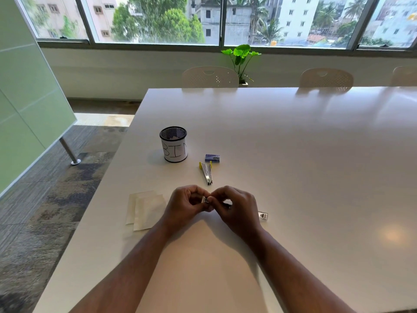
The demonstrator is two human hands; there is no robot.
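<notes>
Just below the middle of the frame, a small metal strip (205, 199), probably staples, is held over the surface (293, 154) between both hands. One end is enclosed by the curled left grip (186, 205), and the other end is pinched by the fingertips of the right grip (237, 207). The stapler (207, 173) lies opened just above them, with the staple box (212, 158) near it. The step in hand is judged to be preparing staples for loading. Next, the strip should be carried to the stapler and laid straight into its channel.
</notes>
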